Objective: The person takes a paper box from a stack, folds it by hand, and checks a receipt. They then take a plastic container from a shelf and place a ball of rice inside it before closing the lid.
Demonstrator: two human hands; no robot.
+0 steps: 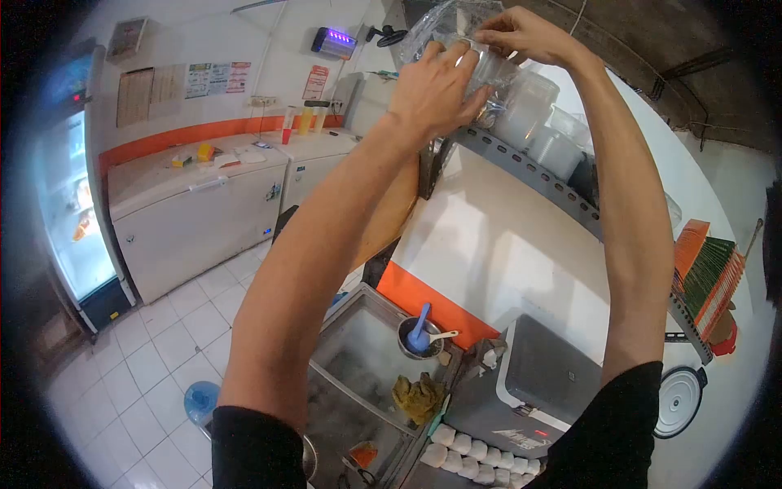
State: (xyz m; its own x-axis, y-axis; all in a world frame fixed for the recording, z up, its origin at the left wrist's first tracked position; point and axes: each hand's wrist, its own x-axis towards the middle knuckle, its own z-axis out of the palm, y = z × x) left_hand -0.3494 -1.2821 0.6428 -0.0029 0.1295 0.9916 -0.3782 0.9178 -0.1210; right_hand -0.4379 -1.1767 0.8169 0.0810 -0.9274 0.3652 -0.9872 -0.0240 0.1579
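Note:
Both arms are raised to a metal shelf [521, 167] at the top. There, a crinkled clear plastic bag [428, 28] has see-through contents that I cannot make out exactly. My left hand [436, 91] grips the bag from the near side, its fingers curled over it. At the bag's upper right, my right hand [529, 37] has thumb and fingers pinched together on the plastic. Translucent plastic containers [525, 106] stand on the shelf just right of the bag.
Below the shelf are a grey cooler box [538, 371], a metal-framed glass-topped case [358, 334], a metal bowl [411, 346] with a blue scoop [420, 326], and a crumpled cloth [417, 398]. White chest freezers [199, 228] line the left wall beside a lit display fridge [77, 196].

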